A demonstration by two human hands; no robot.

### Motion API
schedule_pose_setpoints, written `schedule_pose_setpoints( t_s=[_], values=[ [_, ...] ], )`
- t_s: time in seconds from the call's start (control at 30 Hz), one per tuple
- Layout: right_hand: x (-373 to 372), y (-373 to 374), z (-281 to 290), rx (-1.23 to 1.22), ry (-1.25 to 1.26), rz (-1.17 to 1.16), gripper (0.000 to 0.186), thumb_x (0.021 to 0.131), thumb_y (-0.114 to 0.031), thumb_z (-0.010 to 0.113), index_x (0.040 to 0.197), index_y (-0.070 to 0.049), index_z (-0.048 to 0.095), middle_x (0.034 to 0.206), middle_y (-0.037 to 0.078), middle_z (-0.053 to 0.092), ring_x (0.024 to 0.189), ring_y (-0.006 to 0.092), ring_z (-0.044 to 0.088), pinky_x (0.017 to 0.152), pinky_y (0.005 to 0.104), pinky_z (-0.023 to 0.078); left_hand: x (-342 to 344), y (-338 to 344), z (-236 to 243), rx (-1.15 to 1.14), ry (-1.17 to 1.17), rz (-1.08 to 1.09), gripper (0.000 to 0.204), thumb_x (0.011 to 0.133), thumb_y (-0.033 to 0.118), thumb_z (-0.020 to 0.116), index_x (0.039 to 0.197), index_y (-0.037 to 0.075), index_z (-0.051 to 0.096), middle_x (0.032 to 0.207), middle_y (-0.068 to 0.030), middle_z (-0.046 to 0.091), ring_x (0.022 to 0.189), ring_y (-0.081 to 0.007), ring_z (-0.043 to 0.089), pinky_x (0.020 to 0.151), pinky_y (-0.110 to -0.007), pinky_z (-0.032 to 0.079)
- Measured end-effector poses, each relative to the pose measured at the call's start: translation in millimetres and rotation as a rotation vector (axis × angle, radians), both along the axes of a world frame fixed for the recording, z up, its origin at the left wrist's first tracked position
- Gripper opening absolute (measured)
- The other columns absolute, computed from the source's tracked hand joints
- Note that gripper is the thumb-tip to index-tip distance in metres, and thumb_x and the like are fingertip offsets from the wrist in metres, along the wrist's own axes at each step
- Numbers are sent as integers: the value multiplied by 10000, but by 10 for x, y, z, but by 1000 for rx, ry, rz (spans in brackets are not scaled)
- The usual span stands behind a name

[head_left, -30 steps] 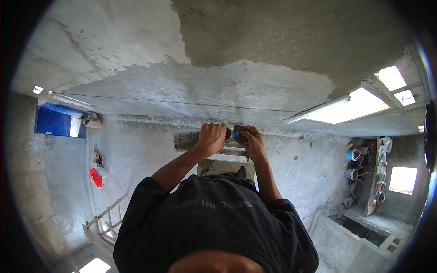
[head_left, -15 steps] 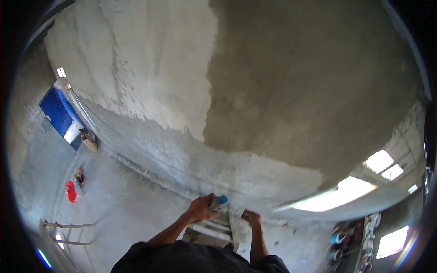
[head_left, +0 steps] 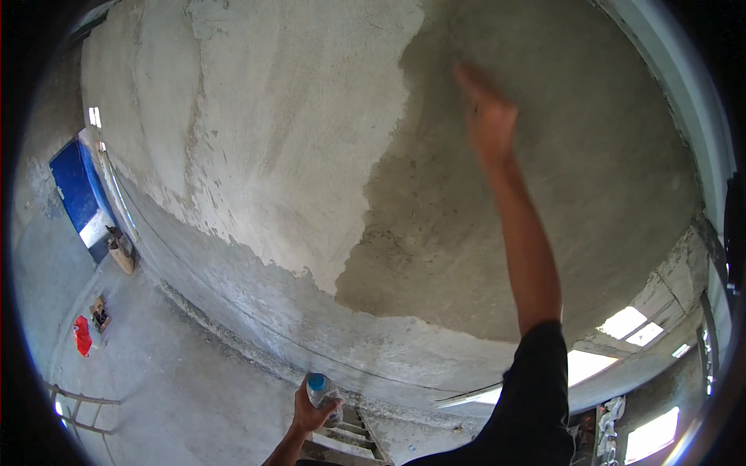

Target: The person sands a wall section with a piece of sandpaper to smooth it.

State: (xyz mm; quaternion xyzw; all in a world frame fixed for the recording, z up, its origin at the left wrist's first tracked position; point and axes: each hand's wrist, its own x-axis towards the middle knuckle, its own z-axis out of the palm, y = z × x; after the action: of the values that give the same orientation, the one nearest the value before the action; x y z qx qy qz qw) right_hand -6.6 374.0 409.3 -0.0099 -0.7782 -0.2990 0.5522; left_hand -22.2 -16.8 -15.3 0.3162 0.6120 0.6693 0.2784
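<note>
Low in front of me, my left hand (head_left: 306, 415) is closed around a clear plastic bottle (head_left: 326, 394) with a blue cap, its top tilted toward the view. My right hand (head_left: 491, 124) is raised high on the outstretched arm, at a dark, damp-looking area of plaster (head_left: 614, 171) on the wall. Motion smears its fingers, so whether they grip anything does not show. Left of the dark area the wall is pale and rough (head_left: 272, 124), with an uneven border between the two. Small marks and specks (head_left: 400, 245) dot the dark plaster near that border.
Beneath me are the slatted steps of a ladder (head_left: 346, 448). On the concrete floor (head_left: 186, 373) at left lie a red bag (head_left: 81, 335) and a small box (head_left: 100, 314). A blue door panel (head_left: 76, 186), a sack (head_left: 121, 256) and a wooden frame (head_left: 81, 408) are farther left.
My right hand has gone from low beside the ladder up to the dark plaster. My left hand still holds the bottle, lower and farther left in view. The view has shifted.
</note>
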Motion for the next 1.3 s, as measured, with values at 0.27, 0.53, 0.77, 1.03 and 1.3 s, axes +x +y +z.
schedule_pose_setpoints(
  t_s=[0.27, 0.53, 0.77, 1.03, 1.3],
  values=[
    [-621, 456, 121, 228, 27, -311, 503, 791, 20, 617, 1279, -65, 529, 1300, 120, 552, 1192, 281, 536, 965, 359, 496, -134, -10, 76, -20, 116, 46, 427, 634, 198, 796, 947, 40, 552, 794, -93, 649, 735, -211, 639, 696, -346, 506],
    [-295, 390, 464, 15, -44, -215, 516, 811, 10, 596, 1303, -123, 521, 1294, 136, 551, 1175, 291, 550, 978, 367, 482, -212, -37, -11, -120, 216, 32, 470, 640, 231, 789, 988, 47, 531, 792, -102, 648, 745, -257, 658, 693, -375, 512],
    [-210, 729, 582, 105, -87, -206, 576, 787, 18, 625, 1317, -179, 516, 1309, 87, 547, 1218, 277, 515, 999, 381, 466, -219, -9, -152, -141, 192, -17, 476, 643, 238, 786, 996, 52, 525, 784, -98, 647, 724, -262, 657, 681, -376, 513],
    [-164, 299, 313, 25, -199, -211, 587, 766, 57, 630, 1312, -119, 508, 1327, 77, 533, 1214, 270, 518, 1019, 386, 446, -229, -82, -124, -192, 204, -36, 504, 635, 251, 782, 1026, 52, 533, 815, -115, 652, 764, -291, 658, 716, -399, 509],
    [-505, 455, -376, 98, -113, -250, 541, 784, 78, 584, 1301, -60, 507, 1308, 113, 548, 1191, 279, 541, 963, 373, 489, -201, -114, -185, -188, 212, -27, 505, 632, 247, 787, 1026, 56, 534, 821, -111, 652, 765, -279, 658, 714, -390, 509]
  ],
)
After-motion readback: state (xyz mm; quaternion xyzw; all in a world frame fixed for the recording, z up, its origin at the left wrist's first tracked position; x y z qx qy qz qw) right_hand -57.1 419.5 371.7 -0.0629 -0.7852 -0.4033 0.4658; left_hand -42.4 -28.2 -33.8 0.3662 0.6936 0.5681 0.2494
